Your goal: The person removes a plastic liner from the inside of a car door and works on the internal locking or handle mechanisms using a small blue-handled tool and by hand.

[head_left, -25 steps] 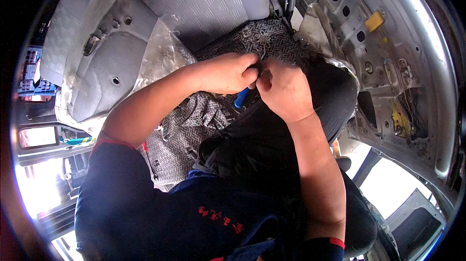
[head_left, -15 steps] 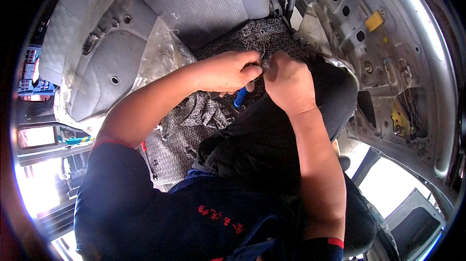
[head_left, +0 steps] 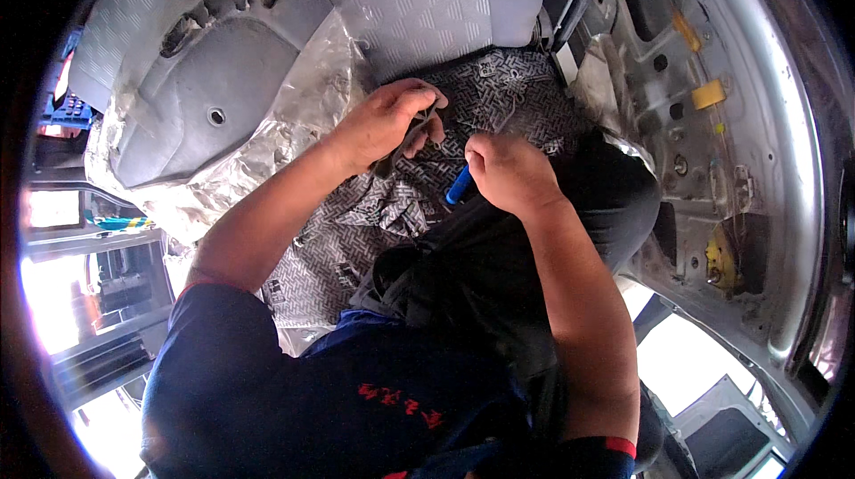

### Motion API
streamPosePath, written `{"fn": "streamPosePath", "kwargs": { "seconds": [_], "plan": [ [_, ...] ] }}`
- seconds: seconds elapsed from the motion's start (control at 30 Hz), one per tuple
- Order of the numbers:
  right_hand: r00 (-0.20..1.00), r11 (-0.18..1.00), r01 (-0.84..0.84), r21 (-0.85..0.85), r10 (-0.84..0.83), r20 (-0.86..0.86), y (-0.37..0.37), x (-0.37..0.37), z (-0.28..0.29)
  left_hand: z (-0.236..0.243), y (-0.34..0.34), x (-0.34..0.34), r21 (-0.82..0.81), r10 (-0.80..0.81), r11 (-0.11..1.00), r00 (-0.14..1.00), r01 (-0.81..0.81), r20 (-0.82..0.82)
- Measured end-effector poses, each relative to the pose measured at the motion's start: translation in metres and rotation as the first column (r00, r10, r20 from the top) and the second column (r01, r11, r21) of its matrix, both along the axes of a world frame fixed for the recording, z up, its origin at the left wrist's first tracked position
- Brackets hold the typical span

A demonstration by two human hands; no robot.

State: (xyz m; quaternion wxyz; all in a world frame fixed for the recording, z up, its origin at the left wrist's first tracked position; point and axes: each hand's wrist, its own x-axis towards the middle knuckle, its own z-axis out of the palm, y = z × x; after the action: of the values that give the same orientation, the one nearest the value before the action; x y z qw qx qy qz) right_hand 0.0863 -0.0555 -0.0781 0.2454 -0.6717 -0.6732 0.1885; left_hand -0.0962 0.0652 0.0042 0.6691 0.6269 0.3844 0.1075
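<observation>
My left hand (head_left: 392, 127) is raised over a black-and-grey patterned cloth (head_left: 312, 252). Its thumb and fingers curl round a thin, dark piece that I cannot make out, partly hidden by the palm. To the right, above my bent knee, my right hand (head_left: 515, 172) is closed in a fist. A blue handle (head_left: 458, 186) sticks out beside its fingers on the lower left, and what looks like a thin shaft shows above the fist. The rest of this blue-handled tool is hidden. The two hands are apart.
A grey seat (head_left: 410, 12) stands ahead. On the left, clear plastic sheeting (head_left: 312, 92) hangs round a grey panel (head_left: 236, 74) with holes. A bare metal door frame (head_left: 757, 141) with a yellow block (head_left: 708, 93) curves along the right. My dark-trousered knee (head_left: 614, 185) rises under the right forearm.
My hands have moved apart from close together: the left slightly leftward, the right nearer to me. The blue handle has shifted a little right and now shows beside the right fist. The view has shifted slightly.
</observation>
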Motion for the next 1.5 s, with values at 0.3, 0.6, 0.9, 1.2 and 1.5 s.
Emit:
{"fn": "streamPosePath", "kwargs": {
  "seconds": [0.3,0.6,0.9,1.2,1.5],
  "plan": [
    [0.918,0.911,0.256,0.322,-0.125,-0.376,-0.059,0.031,0.096,-0.001,-0.031,0.087,-0.373,0.108,0.916,0.805,0.147,0.583],
    [0.489,0.353,0.866,0.354,-0.744,-0.455,-0.215,0.113,0.079,-0.01,-0.183,0.309,-0.52,-0.583,0.484,0.703,0.704,0.408],
    [0.167,0.078,0.939,0.336,-0.955,-0.244,-0.275,0.147,0.005,-0.099,-0.266,0.369,-0.176,-0.766,0.584,0.61,0.793,0.204],
    [0.103,0.073,0.953,0.295,-0.991,-0.088,-0.277,0.151,0.034,-0.088,-0.262,0.371,0.021,-0.851,0.479,0.458,0.878,0.255],
    [0.066,0.072,0.981,0.182,-0.997,0.037,-0.288,0.165,0.051,-0.089,-0.286,0.377,0.375,-0.843,0.531,0.521,0.76,0.136]
  ]
}}
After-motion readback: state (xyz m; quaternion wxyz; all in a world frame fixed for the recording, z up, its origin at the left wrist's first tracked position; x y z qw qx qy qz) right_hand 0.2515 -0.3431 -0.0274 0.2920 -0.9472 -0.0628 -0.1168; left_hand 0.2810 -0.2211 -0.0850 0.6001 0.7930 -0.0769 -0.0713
